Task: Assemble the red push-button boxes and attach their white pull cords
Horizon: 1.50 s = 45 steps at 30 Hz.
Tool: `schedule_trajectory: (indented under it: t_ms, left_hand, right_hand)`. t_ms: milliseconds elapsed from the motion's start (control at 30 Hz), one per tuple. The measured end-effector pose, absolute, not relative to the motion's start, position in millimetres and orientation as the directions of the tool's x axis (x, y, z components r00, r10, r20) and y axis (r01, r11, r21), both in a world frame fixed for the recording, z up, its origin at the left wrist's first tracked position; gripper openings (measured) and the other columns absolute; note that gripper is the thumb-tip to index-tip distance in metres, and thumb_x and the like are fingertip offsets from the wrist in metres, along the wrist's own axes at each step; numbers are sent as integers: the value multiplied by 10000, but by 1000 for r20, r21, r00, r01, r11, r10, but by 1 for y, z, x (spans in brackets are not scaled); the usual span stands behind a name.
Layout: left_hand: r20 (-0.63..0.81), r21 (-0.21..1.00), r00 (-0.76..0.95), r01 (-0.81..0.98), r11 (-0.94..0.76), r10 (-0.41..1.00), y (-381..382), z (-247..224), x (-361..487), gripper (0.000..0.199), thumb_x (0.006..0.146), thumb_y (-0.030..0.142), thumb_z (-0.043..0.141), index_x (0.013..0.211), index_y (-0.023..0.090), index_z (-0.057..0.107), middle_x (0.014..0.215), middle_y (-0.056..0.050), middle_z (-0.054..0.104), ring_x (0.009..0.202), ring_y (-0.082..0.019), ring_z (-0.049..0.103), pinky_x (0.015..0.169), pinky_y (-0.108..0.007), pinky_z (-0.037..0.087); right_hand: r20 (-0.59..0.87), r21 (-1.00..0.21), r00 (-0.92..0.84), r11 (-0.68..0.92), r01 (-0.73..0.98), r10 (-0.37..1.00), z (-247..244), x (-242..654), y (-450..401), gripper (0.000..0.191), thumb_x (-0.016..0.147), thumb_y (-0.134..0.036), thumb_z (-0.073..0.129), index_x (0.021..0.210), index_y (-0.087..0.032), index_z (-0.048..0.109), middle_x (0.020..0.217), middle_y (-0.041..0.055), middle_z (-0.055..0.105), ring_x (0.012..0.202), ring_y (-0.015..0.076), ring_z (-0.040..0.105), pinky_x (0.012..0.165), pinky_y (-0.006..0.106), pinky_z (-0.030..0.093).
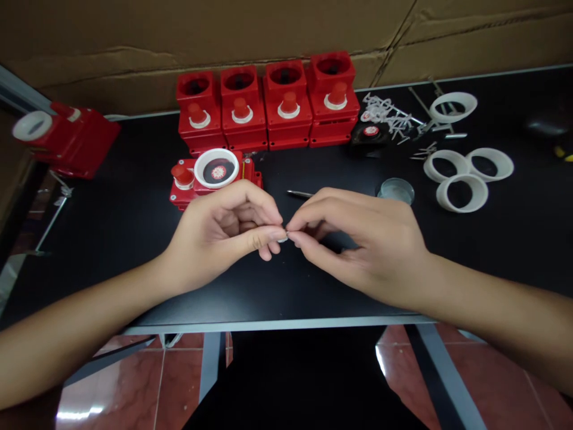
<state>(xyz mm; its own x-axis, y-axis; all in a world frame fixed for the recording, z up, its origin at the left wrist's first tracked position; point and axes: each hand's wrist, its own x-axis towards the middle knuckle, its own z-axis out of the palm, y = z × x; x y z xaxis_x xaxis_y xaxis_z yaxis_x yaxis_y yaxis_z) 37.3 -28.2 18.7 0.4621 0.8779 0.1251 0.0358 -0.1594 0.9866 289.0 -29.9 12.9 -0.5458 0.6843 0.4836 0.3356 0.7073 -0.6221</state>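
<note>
My left hand (228, 230) pinches a tiny pale piece (283, 239) between thumb and fingers, too small to name. Fingertips of my right hand (362, 245) close on the same spot from the other side, and what they grip is mostly hidden. Both hands hover over the middle of the black table. Just beyond the left hand lies a red box (203, 192) with a red knob (182, 174) and a white ring (217, 168) round a dark disc. Behind the right hand's fingers, a thin metal rod (299, 193) rests on the table.
Several red boxes (289, 122) stand in a row at the back by the cardboard (215, 30). Another red box (83, 143) sits far left. To the right are white rings (462, 193), a clear round disc (396, 190), and a pile of small white and metal parts (389, 116).
</note>
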Motion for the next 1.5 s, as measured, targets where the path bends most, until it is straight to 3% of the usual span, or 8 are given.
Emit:
schedule_trajectory:
  t_ms: [167, 400, 633, 1000, 1500]
  left_hand:
    - [120, 981, 492, 73, -179, 862, -27, 18, 36, 227, 1103, 374, 880, 1103, 176, 770, 936, -33, 847, 791, -159, 868, 757, -234, 748]
    - [160, 974, 477, 64, -216, 864, -27, 13, 36, 197, 970, 129, 934, 1080, 199, 786, 1014, -15, 845, 861, -122, 826, 838, -207, 720]
    - [164, 965, 467, 107, -239, 869, -28, 13, 37, 127, 1006, 156, 916, 1064, 190, 807, 959, -16, 830, 826, -125, 787, 798, -216, 693]
    - [298, 931, 502, 35, -364, 812, -26, 7, 35, 306, 1003, 41, 860, 1195, 263, 775, 986, 35, 775, 880, -123, 809, 885, -206, 671]
    - [244, 941, 539, 68, -330, 806, -28, 10, 34, 332, 1010, 61, 829, 1237, 274, 712, 982, 31, 764, 859, -134, 779, 840, -230, 655]
  right_hand:
    - [476, -622, -528, 693, 364, 704, 15, 288, -30, 183, 1076, -122, 682, 1004, -280, 739, 919, -2, 823, 684, 148, 742, 630, 296, 592]
    - [456, -663, -514, 663, 347, 726, 17, 289, -29, 166, 1070, -124, 698, 985, -265, 709, 922, 2, 809, 691, 137, 727, 608, 279, 565]
    - [442, -668, -520, 655, 353, 731, 17, 288, -29, 165, 1073, -143, 688, 985, -278, 723, 921, -1, 814, 669, 146, 715, 604, 303, 547]
    - [534, -583, -527, 739, 337, 662, 13, 289, -28, 137, 1058, -74, 720, 1024, -206, 705, 931, -11, 787, 715, 97, 708, 659, 243, 561]
    - [492, -617, -526, 704, 351, 693, 21, 292, -26, 179, 1024, -52, 705, 1023, -230, 695, 949, 1, 797, 772, 137, 754, 710, 275, 637]
